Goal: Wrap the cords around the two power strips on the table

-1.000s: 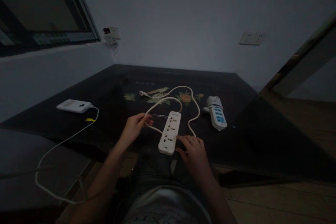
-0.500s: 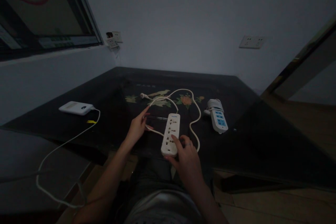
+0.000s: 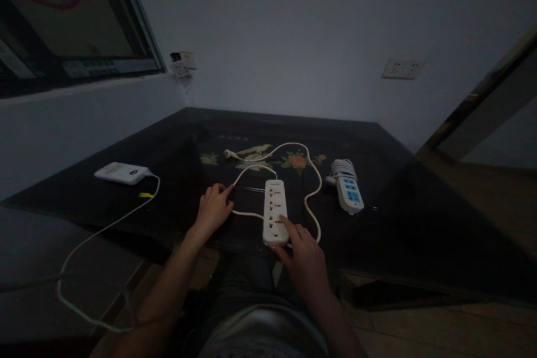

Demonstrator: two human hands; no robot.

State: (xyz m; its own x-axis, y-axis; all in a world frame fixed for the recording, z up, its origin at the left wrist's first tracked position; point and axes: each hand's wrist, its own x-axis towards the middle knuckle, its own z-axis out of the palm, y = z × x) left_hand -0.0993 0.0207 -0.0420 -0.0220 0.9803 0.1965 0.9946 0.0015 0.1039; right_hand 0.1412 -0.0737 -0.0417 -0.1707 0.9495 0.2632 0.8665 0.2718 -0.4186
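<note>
A white power strip (image 3: 274, 201) lies on the dark table near its front edge. My right hand (image 3: 305, 251) grips its near end, with the thumb at the end and the index finger on the top face. The strip's cream cord (image 3: 311, 201) leaves the far end, bends left to my left hand, passes behind the strip and loops round on the right. At the far end of the cord, its plug (image 3: 229, 154) rests on the table. My left hand (image 3: 213, 205) is closed on the cord's left bend, pressed low against the tabletop.
A second power strip (image 3: 350, 190) with blue sockets and a wrapped cord lies to the right. On the left, a white device (image 3: 122, 173) has a cable hanging off the table (image 3: 398, 224). Wall sockets (image 3: 403, 69) are at the back, and a window (image 3: 79, 17) is at upper left.
My left hand has drawn the cord down and its fingers have closed on it; the cord's left loop is lower. The power strip has turned slightly straighter under my right hand.
</note>
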